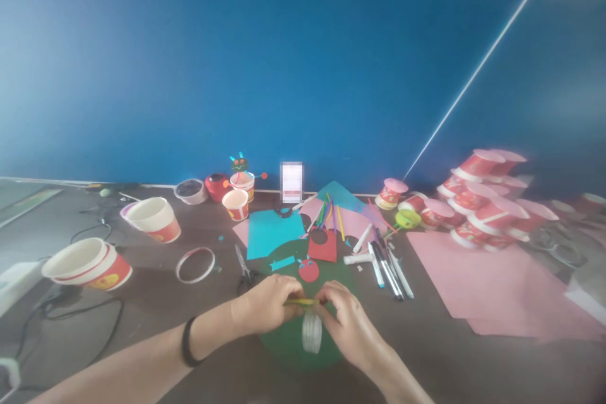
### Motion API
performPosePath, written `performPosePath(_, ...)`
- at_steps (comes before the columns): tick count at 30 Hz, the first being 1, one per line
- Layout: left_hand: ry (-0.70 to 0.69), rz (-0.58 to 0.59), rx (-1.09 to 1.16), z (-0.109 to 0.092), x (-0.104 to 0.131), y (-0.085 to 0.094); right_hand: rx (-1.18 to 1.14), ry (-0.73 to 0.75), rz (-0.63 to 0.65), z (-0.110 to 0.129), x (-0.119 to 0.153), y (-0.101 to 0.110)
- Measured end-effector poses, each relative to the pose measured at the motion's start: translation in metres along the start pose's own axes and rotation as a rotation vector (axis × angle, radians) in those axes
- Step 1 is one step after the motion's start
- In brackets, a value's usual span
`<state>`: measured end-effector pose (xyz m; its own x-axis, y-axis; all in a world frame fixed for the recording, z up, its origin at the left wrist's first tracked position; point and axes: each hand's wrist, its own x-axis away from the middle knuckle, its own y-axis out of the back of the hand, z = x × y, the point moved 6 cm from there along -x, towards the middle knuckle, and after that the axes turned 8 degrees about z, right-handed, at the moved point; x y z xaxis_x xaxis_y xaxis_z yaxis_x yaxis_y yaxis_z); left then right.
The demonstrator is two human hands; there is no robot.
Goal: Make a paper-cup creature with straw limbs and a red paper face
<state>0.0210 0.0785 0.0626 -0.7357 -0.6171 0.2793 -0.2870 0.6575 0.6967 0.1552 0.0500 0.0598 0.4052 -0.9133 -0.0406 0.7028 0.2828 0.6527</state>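
My left hand (271,303) and my right hand (348,322) are close together above a green sheet of paper (279,350). Between their fingertips they pinch a thin yellow stick (303,302), held level. A roll of clear tape (312,332) is just below the stick, beside my right fingers; whether it hangs from the stick or stands on the paper, I cannot tell. Just beyond my hands lies a red paper disc with small blue pieces on top (308,269). Scissors (243,265) lie near my left hand.
Markers (388,268) lie to the right, past pink paper sheets (454,271) and stacked red cups (492,202). Coloured sticks (329,211), blue paper (272,233) and red paper with a round hole (326,251) lie ahead. Paper cups (95,265) and a cable (113,328) are left.
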Motion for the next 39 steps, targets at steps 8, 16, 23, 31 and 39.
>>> performPosePath(8,-0.047,0.033,-0.192,-0.01,0.001,0.003,0.141,-0.024,0.117,0.004,0.0,-0.003)
performPosePath(16,-0.056,-0.094,-0.483,-0.034,0.011,0.015,0.264,-0.025,0.105,0.008,-0.003,-0.006)
performPosePath(23,-0.11,-0.543,-0.163,-0.031,0.037,0.001,-0.084,-0.234,0.015,-0.02,-0.006,0.003)
performPosePath(31,0.096,-0.535,0.281,0.008,0.014,-0.036,-0.282,-0.231,0.075,-0.024,-0.007,0.0)
performPosePath(39,0.055,-0.496,0.198,-0.003,0.01,-0.032,-0.197,-0.215,0.059,-0.026,-0.006,0.002)
